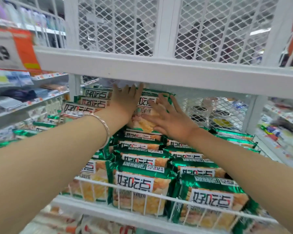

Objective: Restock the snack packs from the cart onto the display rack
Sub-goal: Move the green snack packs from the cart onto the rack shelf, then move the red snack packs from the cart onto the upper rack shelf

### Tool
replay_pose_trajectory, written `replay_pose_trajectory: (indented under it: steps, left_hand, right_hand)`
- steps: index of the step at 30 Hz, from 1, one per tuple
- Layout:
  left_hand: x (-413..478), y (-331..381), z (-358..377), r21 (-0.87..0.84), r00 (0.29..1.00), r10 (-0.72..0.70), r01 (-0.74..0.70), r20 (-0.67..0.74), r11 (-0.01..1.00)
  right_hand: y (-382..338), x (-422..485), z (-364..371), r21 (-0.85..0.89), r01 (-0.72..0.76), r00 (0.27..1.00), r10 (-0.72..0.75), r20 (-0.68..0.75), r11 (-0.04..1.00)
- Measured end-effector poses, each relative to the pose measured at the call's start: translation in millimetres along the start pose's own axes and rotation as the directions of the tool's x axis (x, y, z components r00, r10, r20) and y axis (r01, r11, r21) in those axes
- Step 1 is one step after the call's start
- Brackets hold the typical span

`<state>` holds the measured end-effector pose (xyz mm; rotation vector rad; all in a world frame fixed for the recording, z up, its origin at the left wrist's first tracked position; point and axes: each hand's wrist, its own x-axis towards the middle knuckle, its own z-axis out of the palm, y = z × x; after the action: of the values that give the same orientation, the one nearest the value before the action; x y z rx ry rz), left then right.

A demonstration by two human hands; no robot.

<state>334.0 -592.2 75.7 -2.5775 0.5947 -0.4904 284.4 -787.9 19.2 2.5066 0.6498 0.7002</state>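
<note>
The snack pack (145, 107) lies at the top of a tall stack of green packs (142, 146), deep in the middle tier of the display rack (159, 69), just under its broad white crossbeam. It lies face up with its far end toward the back of the shelf.

Both hands are on it. The left hand (125, 102) lies along the pack's left side with straight fingers reaching toward the back of the shelf, the fingertips under the beam. The right hand (166, 119) is spread flat on the pack's right part, palm down, fingers fanned and straight. Neither hand curls around the pack; both lie released and flat against it.

A second pile of the same packs (91, 98) stands just to the left of the stack. Further rows fill the shelf toward the front, where the nearest packs (139, 188) lean against a white wire rail (95, 180). To the right of the stack, the white mesh panel (215, 112) at the back of the tier shows.

A thin bracelet (106, 128) circles the left wrist. At far left hangs a blurred orange and white price sign (5, 51) above store shelves (24, 105) of other goods.
</note>
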Motion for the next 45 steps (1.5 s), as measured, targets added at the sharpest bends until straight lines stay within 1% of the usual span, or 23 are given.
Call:
replay_pose_trajectory:
  steps: [2,5,7,9,11,13,16,20,23,27,29,30,32,34,36,37,38,40,41,42,43,44,45]
  left_hand:
    - [-16,-5,-9,-0.01,0.999,0.035,-0.035,-0.016,0.999]
    - [-60,-16,-10,-0.142,0.999,0.016,-0.023,-0.052,0.99]
    - [-99,-26,-2,-0.224,0.998,0.027,-0.038,-0.052,0.974]
    - [-142,-39,9,-0.255,0.997,0.061,-0.072,-0.05,0.964]
    - [-191,-58,21,-0.295,0.998,0.058,-0.063,-0.027,0.954]
    - [-241,-84,31,-0.363,0.997,0.038,-0.013,0.062,0.932]
    - [-319,-132,50,-0.389,0.966,0.031,0.073,0.256,0.918]
    - [-410,-192,82,-0.344,0.893,-0.059,0.233,0.447,0.909]
    - [-469,-227,101,-0.348,0.815,-0.167,0.41,0.555,0.843]
    - [-536,-260,126,-0.362,0.657,-0.287,0.668,0.697,0.651]
    - [-562,-271,137,-0.32,0.566,-0.319,0.754,0.76,0.573]
    - [-574,-274,145,-0.31,0.514,-0.322,0.801,0.795,0.512]
    - [-593,-277,160,-0.281,0.401,-0.31,0.887,0.862,0.367]
    - [-606,-275,180,-0.274,0.335,-0.314,0.935,0.888,0.224]
    - [-610,-270,195,-0.279,0.281,-0.319,0.959,0.905,0.053]
    - [-610,-265,200,-0.271,0.245,-0.31,0.961,0.919,-0.045]
    - [-607,-261,201,-0.254,0.206,-0.294,0.957,0.933,-0.137]
    - [-603,-251,206,-0.2,0.127,-0.256,0.939,0.958,-0.281]
    - [-601,-248,209,-0.168,0.086,-0.246,0.927,0.965,-0.334]
    - [-599,-245,211,-0.143,0.051,-0.245,0.916,0.968,-0.374]
    - [-598,-245,213,-0.119,0.014,-0.245,0.899,0.969,-0.421]
    - [-597,-245,216,-0.102,-0.019,-0.245,0.876,0.969,-0.471]
    - [-598,-245,219,-0.089,-0.047,-0.243,0.85,0.969,-0.519]
  right_hand:
    - [-6,0,-21,0.128,-0.081,0.996,0.075,0.046,0.989]
    - [-29,-8,-52,0.27,-0.219,0.976,0.216,0.04,0.938]
    - [-53,-14,-72,0.332,-0.301,0.953,0.294,0.073,0.894]
    - [-81,-15,-94,0.375,-0.349,0.937,0.324,0.129,0.859]
    - [-113,-10,-116,0.389,-0.389,0.92,0.334,0.203,0.835]
    - [-147,-1,-138,0.371,-0.388,0.912,0.292,0.29,0.843]
    - [-206,17,-166,0.328,-0.279,0.925,0.161,0.343,0.903]
    - [-299,52,-185,0.444,-0.166,0.94,0.006,0.341,0.88]
    - [-376,77,-192,0.547,-0.093,0.948,-0.093,0.303,0.832]
    - [-466,99,-196,0.631,-0.035,0.927,-0.212,0.311,0.775]
    - [-501,102,-195,0.68,-0.081,0.889,-0.256,0.38,0.729]
    - [-516,102,-194,0.705,-0.136,0.855,-0.278,0.439,0.696]
    - [-544,99,-183,0.734,-0.307,0.737,-0.337,0.586,0.606]
    - [-570,97,-168,0.7,-0.473,0.545,-0.446,0.71,0.536]
    - [-595,94,-150,0.643,-0.52,0.364,-0.536,0.762,0.562]
    - [-606,92,-141,0.621,-0.514,0.309,-0.547,0.778,0.592]
    - [-616,92,-135,0.606,-0.504,0.282,-0.546,0.789,0.615]
    - [-631,96,-124,0.656,-0.426,0.326,-0.571,0.753,0.622]
    - [-638,99,-119,0.707,-0.341,0.361,-0.608,0.707,0.62]
    - [-645,105,-116,0.762,-0.205,0.386,-0.665,0.639,0.614]
    - [-652,109,-115,0.81,-0.02,0.385,-0.743,0.548,0.587]
    - [-659,113,-115,0.825,0.178,0.35,-0.818,0.457,0.537]
    - [-670,114,-113,0.824,0.34,0.288,-0.885,0.367,0.453]
